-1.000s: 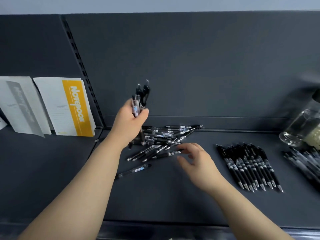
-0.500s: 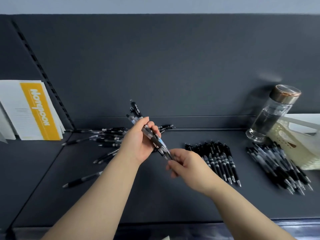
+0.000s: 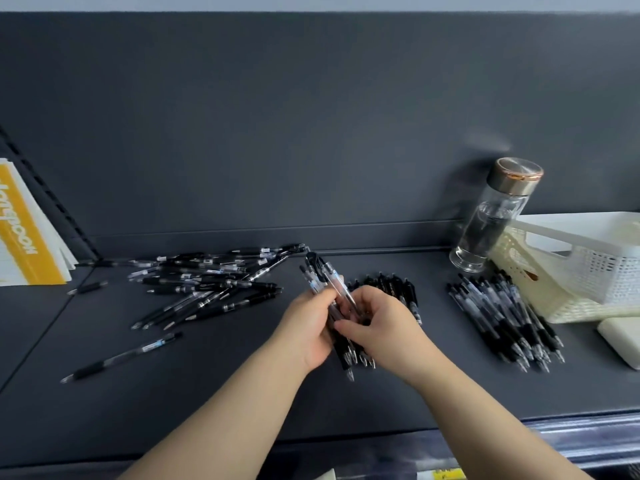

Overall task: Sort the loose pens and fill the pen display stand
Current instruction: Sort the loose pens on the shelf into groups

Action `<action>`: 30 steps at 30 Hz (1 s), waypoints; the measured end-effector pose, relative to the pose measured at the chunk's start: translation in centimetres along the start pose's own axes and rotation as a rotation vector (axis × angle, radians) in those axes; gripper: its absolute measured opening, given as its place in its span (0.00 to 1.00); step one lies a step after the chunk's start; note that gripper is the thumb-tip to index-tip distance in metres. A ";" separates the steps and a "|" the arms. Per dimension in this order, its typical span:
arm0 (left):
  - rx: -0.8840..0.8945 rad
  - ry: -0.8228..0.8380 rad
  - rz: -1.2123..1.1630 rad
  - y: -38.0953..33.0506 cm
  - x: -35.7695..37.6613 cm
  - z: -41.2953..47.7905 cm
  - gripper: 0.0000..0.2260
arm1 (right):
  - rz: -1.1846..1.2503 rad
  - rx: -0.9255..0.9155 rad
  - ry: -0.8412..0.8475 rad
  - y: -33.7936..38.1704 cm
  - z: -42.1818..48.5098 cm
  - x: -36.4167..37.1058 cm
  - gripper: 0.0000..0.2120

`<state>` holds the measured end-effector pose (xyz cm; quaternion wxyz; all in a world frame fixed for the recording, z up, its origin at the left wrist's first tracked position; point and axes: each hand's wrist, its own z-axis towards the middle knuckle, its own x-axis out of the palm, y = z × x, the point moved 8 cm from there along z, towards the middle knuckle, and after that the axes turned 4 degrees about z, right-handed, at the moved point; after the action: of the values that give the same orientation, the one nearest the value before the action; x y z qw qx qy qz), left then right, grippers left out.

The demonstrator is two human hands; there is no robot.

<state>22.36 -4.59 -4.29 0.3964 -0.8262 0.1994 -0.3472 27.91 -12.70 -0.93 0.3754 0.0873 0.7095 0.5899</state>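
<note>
My left hand (image 3: 306, 332) and my right hand (image 3: 379, 323) together grip a bundle of clear-barrelled black pens (image 3: 325, 277), tips pointing down toward me, over the middle of the dark shelf (image 3: 242, 393). An unsorted heap of loose pens (image 3: 211, 284) lies at the back left. One stray pen (image 3: 121, 356) lies nearer me on the left. Behind my right hand is a sorted row of black pens (image 3: 398, 287), partly hidden. Another sorted pile of clear-barrelled pens (image 3: 505, 317) lies to the right.
A glass bottle with a copper cap (image 3: 495, 216) stands at the back right beside a cream plastic basket (image 3: 588, 268). A cream block (image 3: 623, 341) lies at the far right. Yellow and white notebooks (image 3: 24, 233) lean at the left. The shelf's front edge (image 3: 571, 415) is near me.
My left hand lowered the bundle of pens from upright over the heap to the shelf's middle. My right hand came up and closed on it. The view shifted right.
</note>
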 end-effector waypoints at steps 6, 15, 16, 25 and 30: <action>-0.072 0.142 -0.066 1.7 2.3 -0.2 0.09 | -0.007 0.087 -0.027 -2.4 -0.3 -1.8 0.08; -0.097 0.094 -0.100 3.0 3.5 0.2 0.03 | 0.049 0.064 -0.050 -3.0 -1.1 -3.4 0.05; -0.094 0.100 -0.090 3.1 3.8 0.2 0.05 | -0.020 0.034 -0.018 -2.8 -1.1 -3.1 0.04; -0.128 0.179 -0.136 3.7 6.0 -0.5 0.23 | -0.136 0.048 -0.042 -4.2 -1.1 -5.1 0.07; -0.108 0.110 -0.144 4.4 6.2 -0.3 0.17 | -0.066 0.068 -0.031 -5.1 -1.3 -5.9 0.04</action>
<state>26.17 -11.17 -5.06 0.3138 -0.8382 0.1796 -0.4083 32.85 -18.50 -2.97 0.4024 0.0855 0.7257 0.5515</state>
